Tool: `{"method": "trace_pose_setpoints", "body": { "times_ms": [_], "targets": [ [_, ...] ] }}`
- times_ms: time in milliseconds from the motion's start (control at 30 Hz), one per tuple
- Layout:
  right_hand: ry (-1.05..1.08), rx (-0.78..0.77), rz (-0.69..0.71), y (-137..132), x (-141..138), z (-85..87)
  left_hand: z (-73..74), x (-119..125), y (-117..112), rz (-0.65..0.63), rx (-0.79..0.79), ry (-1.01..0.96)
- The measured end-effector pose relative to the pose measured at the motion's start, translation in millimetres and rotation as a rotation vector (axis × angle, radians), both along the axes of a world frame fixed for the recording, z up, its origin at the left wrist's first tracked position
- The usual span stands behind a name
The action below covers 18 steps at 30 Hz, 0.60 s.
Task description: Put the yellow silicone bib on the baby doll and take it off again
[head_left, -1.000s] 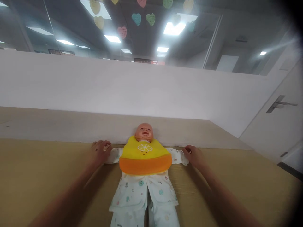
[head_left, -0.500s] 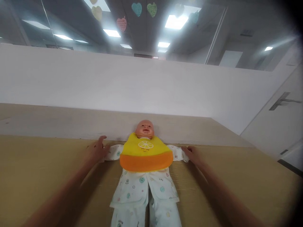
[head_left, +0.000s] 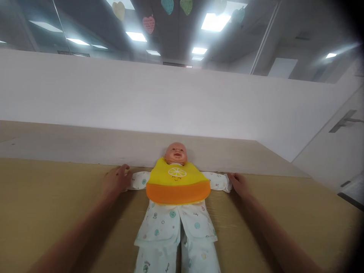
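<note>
By the table edge [head_left: 57, 161], loosely curled left hand [head_left: 115, 181] and right hand [head_left: 239, 185] at doll's sleeve ends [head_left: 223, 183]

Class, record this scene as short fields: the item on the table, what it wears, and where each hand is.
Item: baby doll lying face up on a tan table
Wearing: yellow-and-orange bib over a white dotted sleepsuit
Left hand: at the end of one sleeve
Right hand: at the end of the other sleeve
</note>
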State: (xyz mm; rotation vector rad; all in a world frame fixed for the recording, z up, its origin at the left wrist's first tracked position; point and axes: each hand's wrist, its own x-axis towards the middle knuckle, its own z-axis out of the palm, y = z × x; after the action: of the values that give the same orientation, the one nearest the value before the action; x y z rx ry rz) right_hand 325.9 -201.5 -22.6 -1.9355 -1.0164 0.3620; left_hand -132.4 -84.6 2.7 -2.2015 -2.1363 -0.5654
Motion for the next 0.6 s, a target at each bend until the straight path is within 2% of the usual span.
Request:
{"method": "trace_pose_setpoints", "body": {
  "times_ms": [167,267,333,400,467,533,600],
  "targets": [
    [-0.088,-0.001,0.012,1.2,7.7,-7.6,-3.3,-5.2,1.1,-0.015,0.172,0.094],
    [-0.179,-0.017,0.019,0.9,10.8,-11.6,-10.6,-7.4,3.9,-0.076,0.31,0.102],
    [-0.234,0.017,0.035,-0.2,10.8,-13.4,-15.8,-3.3,2.5,-0.208,0.421,0.098],
    [-0.355,0.106,0.108,-1.7,7.8,-14.3,-19.4,5.7,-3.2,-0.387,0.482,0.09],
    [-0.537,0.208,0.256,-3.2,0.6,-14.8,-21.0,17.3,-12.2,-0.559,0.497,0.071],
    [-0.742,0.279,0.413,-4.9,-10.8,-15.4,-21.2,27.6,-21.8,-0.68,0.492,0.039],
    [-0.894,0.258,0.503,-6.6,-25.1,-16.3,-21.6,34.1,-28.9,-0.758,0.461,0.02]
  ]
}}
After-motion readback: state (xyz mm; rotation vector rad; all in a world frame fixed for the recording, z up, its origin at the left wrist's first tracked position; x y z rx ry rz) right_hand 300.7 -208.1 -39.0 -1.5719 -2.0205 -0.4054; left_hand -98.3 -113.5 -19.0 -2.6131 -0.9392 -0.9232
